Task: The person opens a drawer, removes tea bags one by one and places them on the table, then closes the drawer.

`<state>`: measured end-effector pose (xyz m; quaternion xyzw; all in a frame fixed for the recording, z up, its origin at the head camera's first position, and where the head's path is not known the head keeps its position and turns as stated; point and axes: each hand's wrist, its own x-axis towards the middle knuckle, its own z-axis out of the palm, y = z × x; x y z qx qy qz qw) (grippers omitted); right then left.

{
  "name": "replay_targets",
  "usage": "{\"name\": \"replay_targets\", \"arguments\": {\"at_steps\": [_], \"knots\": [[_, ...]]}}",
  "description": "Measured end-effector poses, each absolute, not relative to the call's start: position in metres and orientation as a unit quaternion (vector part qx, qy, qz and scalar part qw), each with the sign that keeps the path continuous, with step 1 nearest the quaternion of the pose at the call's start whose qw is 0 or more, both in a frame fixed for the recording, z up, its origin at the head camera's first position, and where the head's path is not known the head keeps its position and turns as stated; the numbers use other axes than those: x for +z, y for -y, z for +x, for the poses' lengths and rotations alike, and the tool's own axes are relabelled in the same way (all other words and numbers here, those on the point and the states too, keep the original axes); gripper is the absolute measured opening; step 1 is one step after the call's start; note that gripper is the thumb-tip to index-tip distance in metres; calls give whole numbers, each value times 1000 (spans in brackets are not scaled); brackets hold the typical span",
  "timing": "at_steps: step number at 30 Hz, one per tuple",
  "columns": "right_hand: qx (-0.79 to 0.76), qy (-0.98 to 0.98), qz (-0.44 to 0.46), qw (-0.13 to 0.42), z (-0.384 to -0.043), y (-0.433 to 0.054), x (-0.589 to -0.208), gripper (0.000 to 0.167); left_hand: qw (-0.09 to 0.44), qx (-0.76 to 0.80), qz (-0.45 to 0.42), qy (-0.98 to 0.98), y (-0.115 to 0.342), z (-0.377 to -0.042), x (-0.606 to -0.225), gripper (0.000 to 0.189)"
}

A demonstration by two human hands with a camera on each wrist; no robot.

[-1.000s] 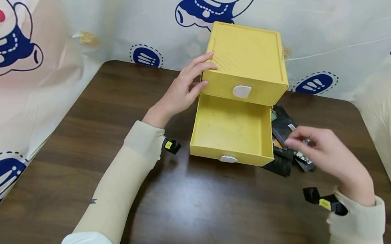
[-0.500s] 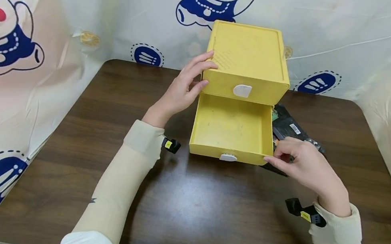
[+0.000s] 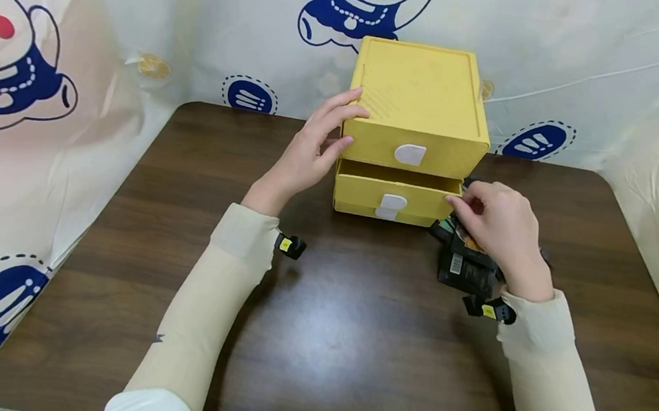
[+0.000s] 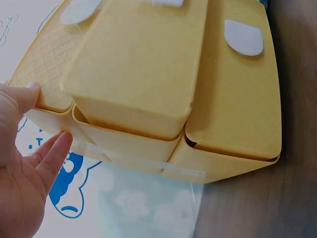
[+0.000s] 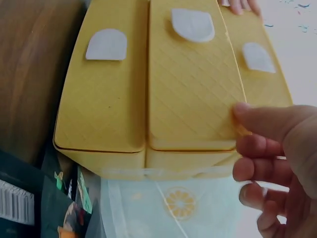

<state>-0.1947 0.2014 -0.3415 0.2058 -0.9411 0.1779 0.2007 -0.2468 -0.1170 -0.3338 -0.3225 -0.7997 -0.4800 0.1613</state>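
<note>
A yellow drawer cabinet stands at the back of the table. Its middle drawer sticks out a little, with a dark gap above its front; the bottom drawer is closed in the left wrist view. My left hand rests on the cabinet's upper left corner, fingers over the top edge and thumb on the front. At the right end of the middle drawer's front, my right hand has its thumb pressed on the edge, as the right wrist view shows, with the other fingers curled alongside.
Several dark packets, one with a barcode, lie on the brown table right of the cabinet, partly under my right hand. A white printed curtain hangs behind and at both sides. Each wrist wears a small black camera.
My right hand came from above the packets to the pulled-out drawer's front right corner, then moved back with it, so the drawer is now mostly in. My left hand stayed on the cabinet.
</note>
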Motion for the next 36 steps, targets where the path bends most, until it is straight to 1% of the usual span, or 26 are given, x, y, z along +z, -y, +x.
{"name": "replay_targets", "arguments": {"at_steps": [3,8,13,17,19,24,26,29,33,36], "knots": [[168,943,183,220,-206,-197,-342,29,161,-479,-320,802,117,-246,-334,36],[170,942,165,236,-215,-194,-339,29,165,-476,-324,800,117,-247,-332,35],[159,941,172,246,-224,-191,-340,33,176,-474,-320,801,118,-249,-329,34],[145,937,196,252,-226,-182,-352,39,176,-471,-315,805,119,-250,-330,35],[137,937,219,234,-223,-175,-360,39,173,-471,-316,805,118,-251,-331,35],[120,940,294,123,-218,-147,-371,19,171,-469,-315,807,115,-252,-333,36],[101,941,307,96,-218,-137,-372,14,172,-467,-317,807,114,-253,-332,37],[56,946,304,96,-218,-124,-372,18,173,-464,-320,808,114,-254,-330,38],[5,945,304,119,-218,-112,-375,25,172,-468,-316,807,115,-255,-331,38],[-18,940,316,124,-220,-108,-378,25,171,-472,-318,804,116,-256,-332,38]]}}
